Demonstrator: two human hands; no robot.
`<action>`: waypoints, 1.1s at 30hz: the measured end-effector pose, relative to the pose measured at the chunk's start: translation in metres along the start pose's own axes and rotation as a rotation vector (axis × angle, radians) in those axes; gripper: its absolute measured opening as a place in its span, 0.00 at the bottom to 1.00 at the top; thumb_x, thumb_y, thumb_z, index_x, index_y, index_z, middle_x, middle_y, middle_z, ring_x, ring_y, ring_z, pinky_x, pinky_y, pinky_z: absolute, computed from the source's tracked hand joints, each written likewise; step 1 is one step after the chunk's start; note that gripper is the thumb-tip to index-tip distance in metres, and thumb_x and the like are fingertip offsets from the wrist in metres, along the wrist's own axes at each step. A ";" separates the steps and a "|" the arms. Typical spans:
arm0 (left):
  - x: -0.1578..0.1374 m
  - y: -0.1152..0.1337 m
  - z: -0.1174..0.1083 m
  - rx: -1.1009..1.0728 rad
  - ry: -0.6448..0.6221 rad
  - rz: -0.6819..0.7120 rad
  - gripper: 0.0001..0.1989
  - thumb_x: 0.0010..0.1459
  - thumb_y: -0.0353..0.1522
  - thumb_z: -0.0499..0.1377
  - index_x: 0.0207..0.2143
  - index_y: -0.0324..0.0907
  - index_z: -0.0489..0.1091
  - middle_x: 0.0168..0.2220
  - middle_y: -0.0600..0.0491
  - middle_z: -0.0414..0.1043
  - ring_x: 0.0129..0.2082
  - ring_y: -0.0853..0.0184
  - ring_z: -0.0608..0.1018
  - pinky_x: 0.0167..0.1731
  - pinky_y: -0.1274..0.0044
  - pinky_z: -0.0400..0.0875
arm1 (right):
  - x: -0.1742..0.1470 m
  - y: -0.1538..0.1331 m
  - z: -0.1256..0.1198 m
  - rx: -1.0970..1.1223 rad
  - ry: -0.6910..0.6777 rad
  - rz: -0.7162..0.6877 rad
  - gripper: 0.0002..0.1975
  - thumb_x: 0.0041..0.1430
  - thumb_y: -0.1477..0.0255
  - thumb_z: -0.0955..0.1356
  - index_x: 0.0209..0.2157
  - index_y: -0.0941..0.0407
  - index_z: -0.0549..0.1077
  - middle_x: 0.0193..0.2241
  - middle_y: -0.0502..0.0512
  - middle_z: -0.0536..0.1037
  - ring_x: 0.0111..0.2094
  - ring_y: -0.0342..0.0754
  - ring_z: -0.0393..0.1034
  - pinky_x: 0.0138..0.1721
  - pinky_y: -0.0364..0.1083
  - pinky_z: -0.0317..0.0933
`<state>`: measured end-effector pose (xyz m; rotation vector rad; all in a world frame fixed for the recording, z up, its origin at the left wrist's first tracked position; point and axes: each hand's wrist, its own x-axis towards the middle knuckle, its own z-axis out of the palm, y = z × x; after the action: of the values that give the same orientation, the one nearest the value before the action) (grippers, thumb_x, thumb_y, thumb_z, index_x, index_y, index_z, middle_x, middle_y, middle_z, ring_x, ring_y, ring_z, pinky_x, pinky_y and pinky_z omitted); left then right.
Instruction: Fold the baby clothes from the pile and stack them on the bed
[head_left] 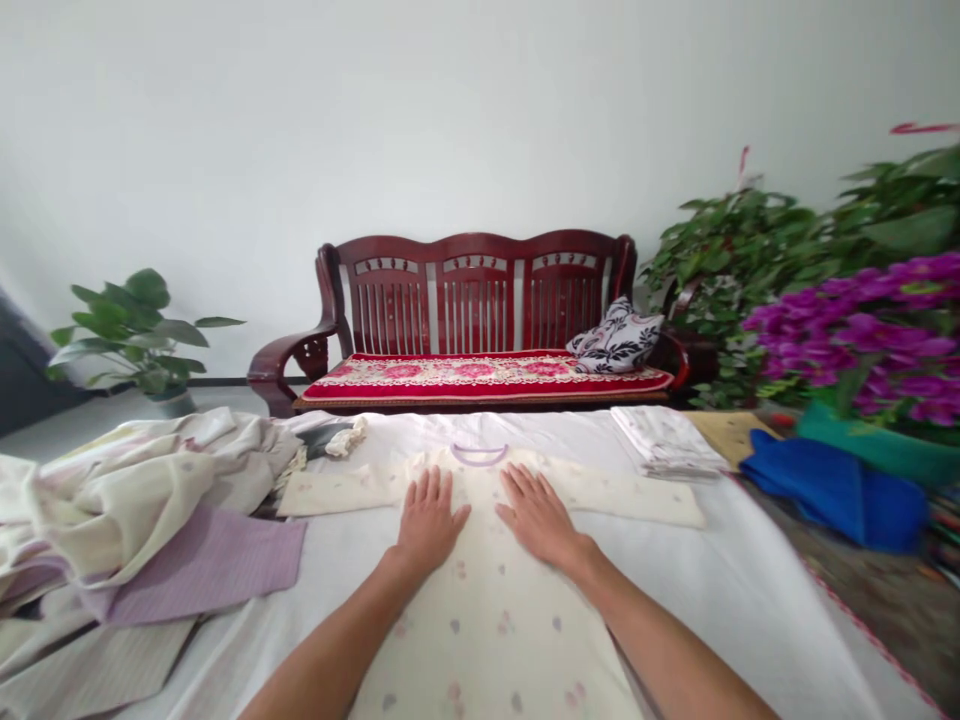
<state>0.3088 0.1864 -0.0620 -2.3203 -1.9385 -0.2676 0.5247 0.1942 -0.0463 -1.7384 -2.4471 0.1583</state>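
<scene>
A cream long-sleeved top [487, 620] with small printed motifs and a lilac neckband lies spread on a white cloth [757, 600]. Its sleeves stretch out to both sides, and its lower end runs out of the view at the bottom. My left hand [430, 518] rests flat on the top's left shoulder area, fingers spread. On the other side of the neckline, my right hand [541, 512] lies flat near the right shoulder, also with spread fingers. Neither hand grips the fabric.
Rumpled clothes [135, 500] are heaped at the left. A folded white stack [667, 440] sits at the back right, near a blue cloth [836, 490] and a green planter [870, 445] with purple flowers. Behind stands a wooden bench [472, 310].
</scene>
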 end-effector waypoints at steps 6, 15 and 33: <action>-0.041 -0.021 -0.019 -0.197 -0.051 0.171 0.28 0.66 0.40 0.48 0.66 0.41 0.56 0.69 0.45 0.53 0.69 0.58 0.56 0.66 0.65 0.52 | -0.015 0.012 -0.012 -0.071 0.014 0.126 0.32 0.68 0.60 0.53 0.68 0.61 0.54 0.70 0.61 0.50 0.70 0.54 0.39 0.68 0.59 0.31; -0.048 -0.082 -0.052 -0.348 -0.109 -0.353 0.17 0.65 0.34 0.46 0.37 0.41 0.74 0.42 0.47 0.79 0.45 0.62 0.78 0.43 0.76 0.67 | -0.067 -0.038 -0.019 0.026 -0.017 -0.091 0.29 0.67 0.63 0.57 0.67 0.56 0.57 0.69 0.58 0.53 0.70 0.54 0.41 0.68 0.58 0.36; -0.031 -0.054 -0.063 -0.120 -0.053 -0.331 0.16 0.60 0.32 0.53 0.49 0.40 0.70 0.50 0.43 0.74 0.51 0.54 0.75 0.50 0.67 0.65 | -0.105 -0.090 -0.003 0.238 -0.147 -0.400 0.31 0.71 0.56 0.52 0.69 0.53 0.51 0.71 0.57 0.45 0.71 0.51 0.34 0.70 0.57 0.29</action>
<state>0.2457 0.1541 -0.0080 -2.0803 -2.3924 -0.3620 0.4753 0.0653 -0.0341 -1.1542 -2.6876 0.5233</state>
